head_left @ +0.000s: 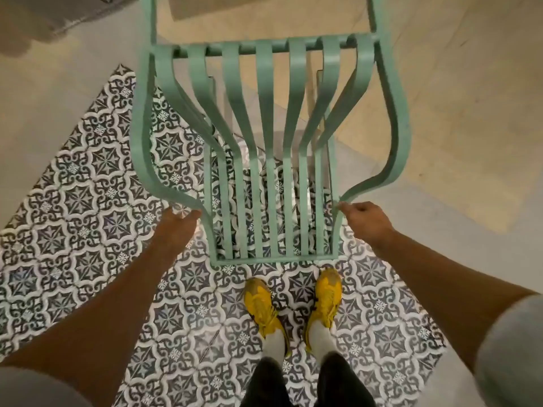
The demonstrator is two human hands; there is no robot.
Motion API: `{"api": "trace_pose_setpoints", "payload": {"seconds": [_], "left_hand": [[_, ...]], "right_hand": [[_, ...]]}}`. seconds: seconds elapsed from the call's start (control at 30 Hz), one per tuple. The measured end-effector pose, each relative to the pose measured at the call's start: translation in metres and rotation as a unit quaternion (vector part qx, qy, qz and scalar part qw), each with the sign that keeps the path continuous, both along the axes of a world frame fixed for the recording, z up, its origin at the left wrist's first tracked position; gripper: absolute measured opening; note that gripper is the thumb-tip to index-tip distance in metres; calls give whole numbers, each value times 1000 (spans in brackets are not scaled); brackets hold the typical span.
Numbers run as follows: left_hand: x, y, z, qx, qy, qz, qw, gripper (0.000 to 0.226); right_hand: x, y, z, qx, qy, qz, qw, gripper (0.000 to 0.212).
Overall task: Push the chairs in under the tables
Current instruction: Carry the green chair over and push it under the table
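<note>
A mint-green metal chair (pixel 269 113) with slatted back and seat stands right in front of me, seen from above. My left hand (pixel 179 223) holds the left end of its curved backrest frame. My right hand (pixel 364 220) grips the right end of the same frame. A pale table top edge (pixel 264 13) shows at the top, beyond the chair's seat and between its arms. The chair's legs are mostly hidden under the slats.
Patterned black-and-white tiles (pixel 88 230) cover the floor under me, bordered by plain beige floor (pixel 440 113) to the right and left. My feet in yellow shoes (pixel 293 306) stand just behind the chair. A dim object (pixel 44 19) sits at the top left.
</note>
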State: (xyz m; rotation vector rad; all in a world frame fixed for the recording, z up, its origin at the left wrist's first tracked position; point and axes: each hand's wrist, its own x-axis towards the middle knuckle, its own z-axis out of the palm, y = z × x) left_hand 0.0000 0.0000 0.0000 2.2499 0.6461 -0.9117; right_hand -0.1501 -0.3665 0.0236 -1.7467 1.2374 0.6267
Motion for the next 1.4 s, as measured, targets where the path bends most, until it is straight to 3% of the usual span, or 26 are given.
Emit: {"api": "trace_pose_setpoints", "payload": {"seconds": [0.13, 0.23, 0.37, 0.5, 0.7, 0.83, 1.0, 1.17, 1.4], "left_hand": [[6, 9, -49, -45, -44, 97, 993, 72], [11, 9, -83, -59, -83, 123, 987, 57], [12, 14, -121, -66, -100, 120, 986, 45], [27, 14, -155, -97, -89, 132, 982, 42], [48, 19, -189, -99, -69, 203, 972, 56], [35, 19, -172, -96, -83, 181, 975, 54], [25, 12, -120, -104, -108, 193, 970, 11], [33, 9, -52, -79, -112, 223, 965, 32], [50, 2, 42, -13, -105, 248, 963, 56]], "right_hand": [[-3, -9, -58, 24, 3, -150, 988, 74], [0, -11, -95, 29, -7, -205, 978, 80], [-1, -18, -133, 18, -31, -237, 971, 85], [12, -29, -165, -25, -99, -229, 968, 70], [31, -42, -183, -15, -112, -271, 956, 67], [29, -44, -166, -29, -101, -286, 953, 65], [25, -49, -116, -57, -83, -275, 956, 53], [28, -53, -56, -96, -49, -240, 965, 45], [58, -58, 36, -172, -44, -198, 964, 54]]}}
